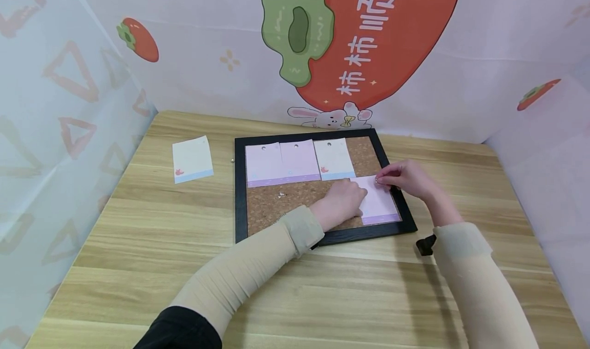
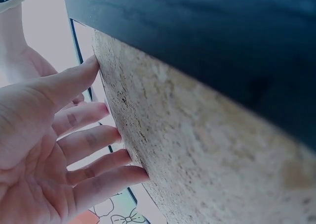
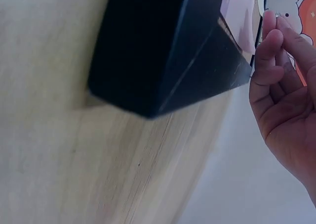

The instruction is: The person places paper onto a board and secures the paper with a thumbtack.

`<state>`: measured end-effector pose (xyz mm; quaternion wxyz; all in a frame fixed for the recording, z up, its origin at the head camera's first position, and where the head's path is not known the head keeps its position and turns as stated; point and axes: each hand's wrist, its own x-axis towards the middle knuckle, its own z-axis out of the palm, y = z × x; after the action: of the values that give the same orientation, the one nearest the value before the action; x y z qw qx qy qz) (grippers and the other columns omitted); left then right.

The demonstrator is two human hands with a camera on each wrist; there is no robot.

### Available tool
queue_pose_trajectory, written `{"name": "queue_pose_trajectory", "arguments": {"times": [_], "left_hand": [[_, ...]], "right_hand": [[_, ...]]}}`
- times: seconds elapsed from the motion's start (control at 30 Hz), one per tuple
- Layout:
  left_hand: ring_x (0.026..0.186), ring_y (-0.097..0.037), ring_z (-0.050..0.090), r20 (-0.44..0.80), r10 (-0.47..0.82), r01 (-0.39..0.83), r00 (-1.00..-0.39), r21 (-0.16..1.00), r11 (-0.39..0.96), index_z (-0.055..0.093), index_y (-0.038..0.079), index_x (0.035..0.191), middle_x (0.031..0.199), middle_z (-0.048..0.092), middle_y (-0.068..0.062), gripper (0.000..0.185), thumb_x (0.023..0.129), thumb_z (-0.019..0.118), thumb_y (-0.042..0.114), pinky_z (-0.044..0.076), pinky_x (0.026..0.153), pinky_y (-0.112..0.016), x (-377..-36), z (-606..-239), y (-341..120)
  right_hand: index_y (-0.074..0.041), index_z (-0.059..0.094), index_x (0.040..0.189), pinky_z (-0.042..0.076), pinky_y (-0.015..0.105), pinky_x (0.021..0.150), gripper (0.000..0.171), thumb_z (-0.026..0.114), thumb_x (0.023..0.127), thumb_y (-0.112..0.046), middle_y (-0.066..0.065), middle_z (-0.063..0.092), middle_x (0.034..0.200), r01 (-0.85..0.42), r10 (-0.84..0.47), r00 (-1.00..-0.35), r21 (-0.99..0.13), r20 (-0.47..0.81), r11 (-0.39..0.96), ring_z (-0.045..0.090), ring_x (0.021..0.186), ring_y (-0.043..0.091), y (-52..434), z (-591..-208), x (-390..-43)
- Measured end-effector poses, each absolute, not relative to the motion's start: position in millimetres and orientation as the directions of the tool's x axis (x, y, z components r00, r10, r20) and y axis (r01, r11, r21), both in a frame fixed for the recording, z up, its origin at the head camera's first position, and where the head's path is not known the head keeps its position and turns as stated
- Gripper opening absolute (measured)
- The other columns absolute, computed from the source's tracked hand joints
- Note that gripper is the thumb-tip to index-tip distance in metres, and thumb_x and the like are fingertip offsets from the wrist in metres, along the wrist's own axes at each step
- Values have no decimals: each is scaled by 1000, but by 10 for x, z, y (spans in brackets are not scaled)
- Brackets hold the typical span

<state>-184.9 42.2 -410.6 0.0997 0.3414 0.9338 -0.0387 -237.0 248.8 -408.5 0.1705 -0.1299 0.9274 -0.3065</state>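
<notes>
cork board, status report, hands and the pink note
Left hand flat, pressing pink note onto cork board. Right hand pinching a pin at the note's top edge. Nothing in the way.

Rough, speckled brown cork board (image 1: 295, 200) inside a matt black frame (image 1: 239, 195); smooth pastel paper notes (image 1: 281, 162) at 12 o'clock; grained, satin light wooden table (image 1: 152, 257).

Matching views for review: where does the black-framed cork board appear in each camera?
Head: the cork board lies mid-table, with both hands over its lower right part.
Left wrist: its cork face fills the right side, black frame along the top, left hand flat beside it.
Right wrist: only a black frame corner, upper middle.
Shared landmark: the black frame.
</notes>
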Motion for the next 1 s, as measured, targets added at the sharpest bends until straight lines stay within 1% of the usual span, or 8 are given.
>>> {"name": "queue_pose_trajectory", "arguments": {"times": [0.2, 0.3, 0.57, 0.67, 0.97, 1.0], "left_hand": [[101, -16, 68, -214, 629, 645, -747, -10, 764, 69, 19, 121, 110, 74, 2, 40, 93, 67, 46, 56, 88, -28, -1852, -4113, 426], [102, -17, 68, -215, 631, 647, -745, -8, 762, 68, 19, 122, 112, 73, 2, 40, 93, 67, 47, 56, 90, -28, -1852, -4115, 422], [103, -17, 67, -209, 634, 651, -744, -11, 759, 68, 19, 123, 114, 73, 2, 42, 93, 67, 47, 55, 91, -28, -1855, -4115, 416], [103, -17, 67, -208, 637, 653, -742, -13, 757, 67, 18, 123, 114, 73, 2, 42, 93, 67, 47, 55, 90, -29, -1855, -4120, 418], [103, -16, 68, -218, 635, 653, -741, -14, 757, 67, 18, 124, 112, 73, 2, 41, 95, 65, 47, 56, 89, -28, -1867, -4112, 413], [101, -16, 67, -206, 638, 654, -742, -10, 756, 68, 19, 122, 111, 73, 2, 40, 94, 66, 48, 56, 88, -28, -1884, -4155, 419]], "right_hand": [[-4, 77, 102, 47, 22, 62, 16, 72, 92, -16, 9, 73, 76, -147, -350, -908, -608, -229, 780, 60, 66, 15, 2417, -4125, -2424], [-3, 77, 100, 48, 21, 59, 15, 72, 92, -15, 9, 74, 76, -144, -353, -908, -621, -227, 771, 60, 63, 13, 2389, -4153, -2442], [-1, 77, 99, 46, 23, 51, 14, 71, 93, -12, 7, 72, 73, -114, -336, -911, -636, -240, 763, 55, 54, 10, 2332, -4210, -2473], [-2, 78, 100, 44, 23, 49, 14, 70, 93, -12, 6, 71, 71, -97, -324, -910, -628, -258, 772, 53, 52, 10, 2312, -4211, -2479], [-2, 77, 103, 39, 22, 48, 16, 70, 94, -13, 1, 69, 70, -41, -293, -907, -629, -302, 776, 48, 53, 9, 2279, -4228, -2507], [-2, 77, 103, 39, 22, 49, 16, 70, 93, -13, 0, 69, 71, -39, -291, -908, -630, -302, 776, 48, 53, 9, 2275, -4228, -2507]]}}
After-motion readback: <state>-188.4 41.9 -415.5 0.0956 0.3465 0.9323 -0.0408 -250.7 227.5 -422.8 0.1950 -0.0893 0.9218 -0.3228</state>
